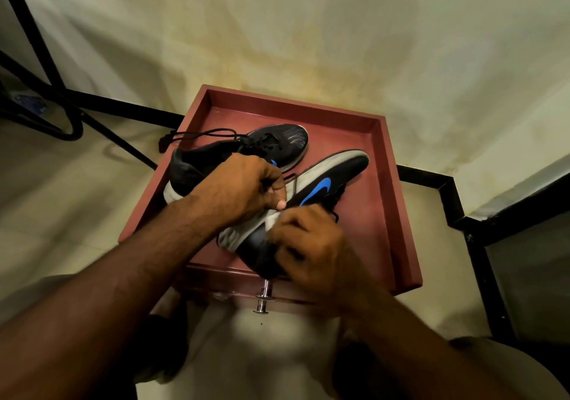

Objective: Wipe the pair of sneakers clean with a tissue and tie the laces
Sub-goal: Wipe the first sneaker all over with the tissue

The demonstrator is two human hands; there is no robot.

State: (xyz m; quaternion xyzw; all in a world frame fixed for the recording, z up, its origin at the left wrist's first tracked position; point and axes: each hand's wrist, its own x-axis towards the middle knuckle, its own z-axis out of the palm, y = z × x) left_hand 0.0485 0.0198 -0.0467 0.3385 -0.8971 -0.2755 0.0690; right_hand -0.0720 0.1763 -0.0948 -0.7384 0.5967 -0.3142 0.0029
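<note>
1. The left hand (243, 188) curls around the grey sole of the near sneaker (324, 190), tipped on its side in the red tray (398, 214).
2. The right hand (308, 245), at 5 o'clock, pinches a white tissue (273, 219) against that sneaker's heel.
3. The far sneaker (277, 143) lies at 11 o'clock, its laces (200, 134) loose.

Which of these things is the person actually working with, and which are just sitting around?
In use:
- near sneaker, held by left hand
- tissue, pinched by right hand
- far sneaker, laces loose

Lying about:
- red tray under the shoes
- metal knob
- black frame
</note>
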